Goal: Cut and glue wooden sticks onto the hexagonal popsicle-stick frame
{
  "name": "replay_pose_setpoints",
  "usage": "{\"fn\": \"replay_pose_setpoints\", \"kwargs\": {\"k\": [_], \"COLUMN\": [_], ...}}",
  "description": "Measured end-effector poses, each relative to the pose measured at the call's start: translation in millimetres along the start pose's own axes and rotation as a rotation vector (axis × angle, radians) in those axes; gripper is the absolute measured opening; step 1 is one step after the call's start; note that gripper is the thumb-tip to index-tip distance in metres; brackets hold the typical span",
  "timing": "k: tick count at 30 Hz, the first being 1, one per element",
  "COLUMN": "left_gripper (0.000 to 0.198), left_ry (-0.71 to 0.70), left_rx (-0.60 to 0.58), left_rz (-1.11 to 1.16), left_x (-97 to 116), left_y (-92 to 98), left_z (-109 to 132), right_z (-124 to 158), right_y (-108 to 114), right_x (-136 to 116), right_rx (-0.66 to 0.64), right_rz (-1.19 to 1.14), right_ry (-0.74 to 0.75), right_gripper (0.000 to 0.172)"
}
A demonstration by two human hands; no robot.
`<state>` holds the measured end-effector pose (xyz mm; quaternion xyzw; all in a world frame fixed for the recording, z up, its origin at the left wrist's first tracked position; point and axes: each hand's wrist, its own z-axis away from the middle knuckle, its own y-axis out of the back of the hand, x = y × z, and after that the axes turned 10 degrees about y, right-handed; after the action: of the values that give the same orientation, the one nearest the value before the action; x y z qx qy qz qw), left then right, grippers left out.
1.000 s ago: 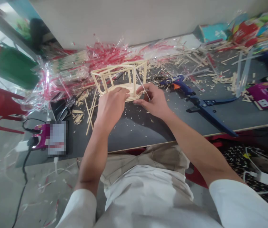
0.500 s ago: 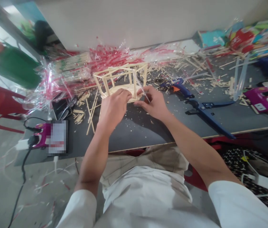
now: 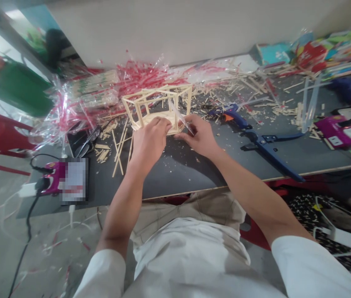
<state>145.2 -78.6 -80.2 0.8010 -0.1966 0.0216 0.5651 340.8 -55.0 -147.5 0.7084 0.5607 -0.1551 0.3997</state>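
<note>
A box-like frame of thin wooden sticks [image 3: 139, 112] stands on the grey table, with a pale rounded base inside it. My left hand [image 3: 149, 138] is closed on the front lower edge of this frame, its fingers curled over the base. Between the thumb and fingers of my right hand [image 3: 202, 134] is a slim translucent stick [image 3: 178, 113], which looks like a glue stick. It slants up and left across the frame's front right corner post. The fingertips of both hands partly hide the frame's lower front edge.
To the right lie a blue glue gun [image 3: 236, 116] and a blue-handled cutter [image 3: 274, 155]. Loose wooden sticks [image 3: 117, 153] are at the left, near a phone [image 3: 75, 180] and a purple power strip [image 3: 51, 178]. Red-and-clear plastic wrappers [image 3: 144, 76] pile up behind.
The translucent stick leans further left, its upper end lower than before. My right hand has shifted slightly left. My left hand stays on the frame.
</note>
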Motion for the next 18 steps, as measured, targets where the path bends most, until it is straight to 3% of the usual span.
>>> {"fn": "replay_pose_setpoints", "kwargs": {"k": [18], "left_gripper": [0.022], "left_ry": [-0.010], "left_rx": [-0.046], "left_rz": [0.049], "left_x": [-0.7], "left_y": [2.8], "left_z": [0.7], "right_z": [0.5], "right_y": [-3.6], "right_x": [5.5], "right_rx": [-0.005], "right_rz": [-0.014], "right_ry": [0.053], "right_gripper": [0.033]}}
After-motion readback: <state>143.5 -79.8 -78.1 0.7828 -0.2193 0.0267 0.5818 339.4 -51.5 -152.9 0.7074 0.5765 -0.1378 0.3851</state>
